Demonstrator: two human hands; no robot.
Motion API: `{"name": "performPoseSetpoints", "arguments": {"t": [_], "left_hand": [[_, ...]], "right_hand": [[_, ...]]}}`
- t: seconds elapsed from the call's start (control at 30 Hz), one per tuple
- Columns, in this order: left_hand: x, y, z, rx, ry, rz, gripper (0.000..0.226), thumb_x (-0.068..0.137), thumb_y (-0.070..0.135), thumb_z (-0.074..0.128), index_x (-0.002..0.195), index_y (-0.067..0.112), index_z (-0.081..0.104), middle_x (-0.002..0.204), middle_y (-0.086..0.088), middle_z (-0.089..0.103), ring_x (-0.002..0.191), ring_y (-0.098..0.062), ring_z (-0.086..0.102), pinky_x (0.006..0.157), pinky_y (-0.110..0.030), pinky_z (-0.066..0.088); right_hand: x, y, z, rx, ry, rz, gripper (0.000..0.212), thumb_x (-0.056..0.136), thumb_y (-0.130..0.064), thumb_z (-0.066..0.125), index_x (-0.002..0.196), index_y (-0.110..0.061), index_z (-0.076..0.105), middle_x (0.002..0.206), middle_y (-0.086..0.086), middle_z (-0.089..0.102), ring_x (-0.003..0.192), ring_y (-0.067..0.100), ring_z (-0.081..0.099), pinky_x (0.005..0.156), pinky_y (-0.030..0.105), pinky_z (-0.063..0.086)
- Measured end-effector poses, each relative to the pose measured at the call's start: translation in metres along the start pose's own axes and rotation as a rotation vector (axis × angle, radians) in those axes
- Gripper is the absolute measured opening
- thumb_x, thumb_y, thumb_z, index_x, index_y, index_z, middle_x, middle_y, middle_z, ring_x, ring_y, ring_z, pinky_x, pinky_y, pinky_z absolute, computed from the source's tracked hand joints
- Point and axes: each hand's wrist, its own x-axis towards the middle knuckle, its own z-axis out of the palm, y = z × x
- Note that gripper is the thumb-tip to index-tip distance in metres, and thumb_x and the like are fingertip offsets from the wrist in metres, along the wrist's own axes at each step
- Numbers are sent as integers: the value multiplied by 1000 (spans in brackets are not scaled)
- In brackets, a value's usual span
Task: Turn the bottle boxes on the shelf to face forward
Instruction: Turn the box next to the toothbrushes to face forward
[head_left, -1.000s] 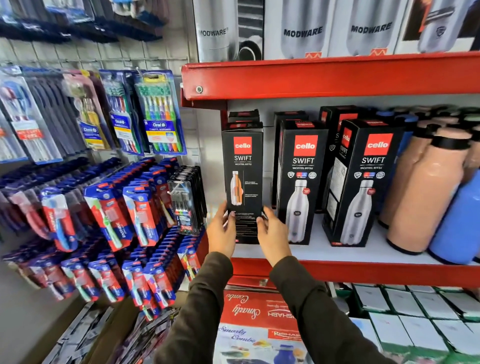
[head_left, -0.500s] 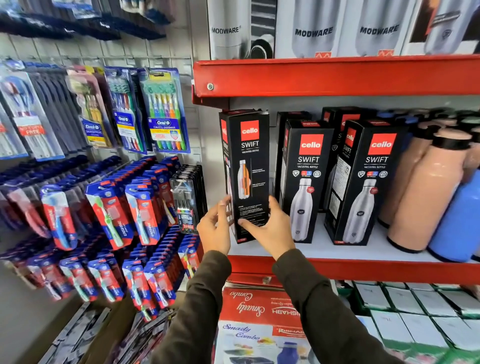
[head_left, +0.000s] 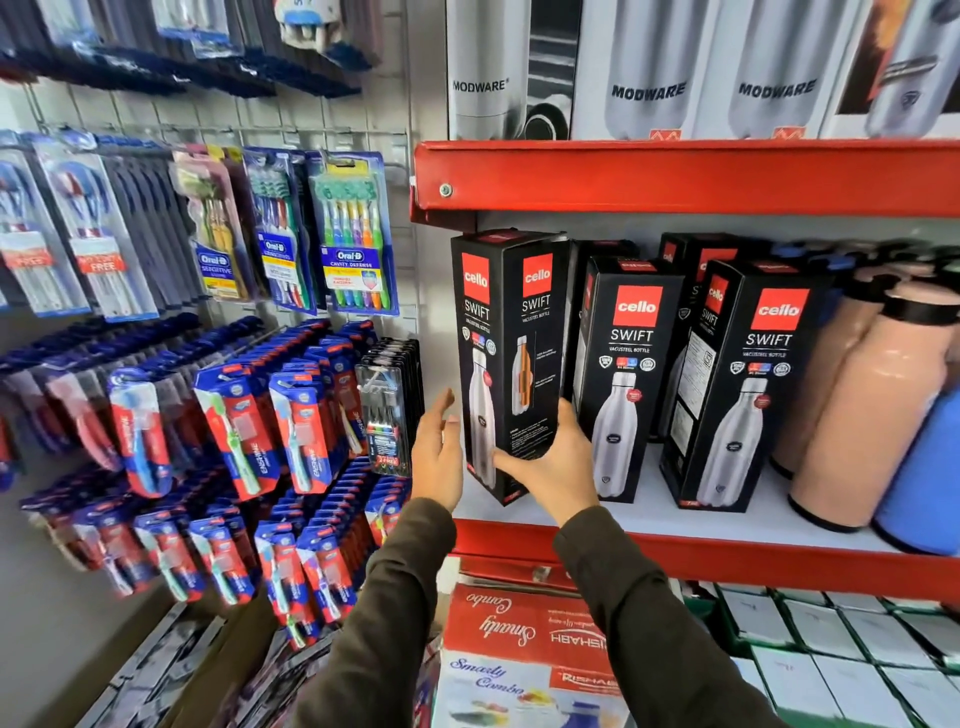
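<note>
Black Cello Swift bottle boxes stand on the white shelf (head_left: 649, 514) with a red front edge. The leftmost box (head_left: 511, 358) is turned cornerwise, so two faces show: a silver-bottle face to the left and an orange-bottle face to the right. My right hand (head_left: 558, 460) grips its lower right side. My left hand (head_left: 439, 452) is beside its lower left edge, fingers spread, apparently just off the box. Two more boxes, the middle box (head_left: 621, 374) and the right box (head_left: 743, 384), stand to the right with silver-bottle faces outward. Further boxes stand behind them.
Beige flasks (head_left: 872, 405) and a blue flask (head_left: 930, 473) fill the shelf's right end. A red shelf (head_left: 675, 176) overhead carries Modware boxes. Hanging toothbrush packs (head_left: 291, 405) cover the wall at left. A Smarty Combo carton (head_left: 519, 654) and white boxes sit below.
The leftmost box has been rotated, bringing its silver-bottle face into view on the left. My left hand has come off the box and opened; my right hand keeps its hold.
</note>
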Motion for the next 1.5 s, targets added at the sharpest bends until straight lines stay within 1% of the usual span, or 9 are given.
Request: {"name": "performPoseSetpoints", "arguments": {"t": [0.1, 0.23, 0.33, 0.43, 0.5, 0.63, 0.77, 1.07, 1.5], "left_hand": [[4, 4, -2, -11, -107, -84, 43, 104, 21, 36, 147, 13, 38, 139, 7, 42, 128, -4, 36, 108, -21, 26], [4, 3, -3, 20, -120, -42, 40, 103, 18, 39, 143, 11, 42, 129, 8, 48, 122, -8, 45, 104, -23, 33], [5, -1, -4, -11, -105, -32, 37, 101, 18, 46, 138, 15, 48, 129, 4, 56, 123, -11, 53, 105, -26, 41], [4, 0, -6, -30, -117, -10, 33, 99, 17, 52, 129, 29, 51, 117, 19, 61, 108, 16, 58, 92, -8, 46], [3, -2, -7, -23, -100, 0, 31, 97, 19, 56, 123, 36, 54, 115, 23, 60, 103, 23, 57, 94, -10, 48], [1, -8, -4, -28, -53, 3, 33, 95, 19, 60, 113, 46, 57, 116, 15, 65, 113, 3, 61, 100, -31, 51], [-2, -12, 1, -37, -48, 3, 32, 95, 18, 59, 127, 25, 58, 126, -1, 66, 118, -9, 62, 104, -42, 51], [-8, -19, 11, 6, -59, -24, 29, 96, 18, 58, 121, 32, 55, 122, 7, 63, 116, -10, 61, 104, -43, 51], [-10, -20, 16, -30, -56, -46, 26, 97, 21, 55, 120, 34, 54, 121, 5, 63, 120, -15, 61, 104, -37, 50]], "right_hand": [[2, -2, -1, -5, -51, -23, 82, 62, -31, 86, 130, -27, 42, 119, -12, 58, 112, 5, 54, 96, 18, 43], [4, 5, 1, -78, -117, -7, 108, 73, -31, 79, 152, -23, 7, 152, 0, 37, 138, 12, 37, 116, 32, 33], [1, 8, 0, -85, -156, 3, 103, 82, -29, 72, 153, -27, -3, 159, 1, 26, 145, 14, 27, 120, 36, 26], [1, 12, 0, -82, -163, 10, 84, 90, -25, 62, 153, -26, 7, 159, 3, 28, 146, 16, 27, 119, 39, 27], [3, 15, 1, -74, -167, 20, 74, 93, -23, 59, 152, -24, 16, 153, 3, 39, 140, 15, 38, 115, 31, 33], [4, 15, 0, -91, -147, 20, 66, 94, -16, 57, 151, -21, 24, 145, 2, 48, 123, -1, 41, 98, 5, 27], [4, 21, 3, -124, -127, 10, 66, 94, -12, 56, 150, -22, 23, 144, 5, 50, 132, 16, 47, 102, 12, 29], [0, 34, 5, -161, -114, 30, 69, 94, -9, 53, 151, -28, 18, 147, 8, 46, 134, 22, 46, 111, 29, 35], [-6, 37, 10, -128, -68, 96, 48, 100, -20, 44, 146, -20, 33, 136, 9, 57, 127, 23, 52, 101, 18, 32]]}}
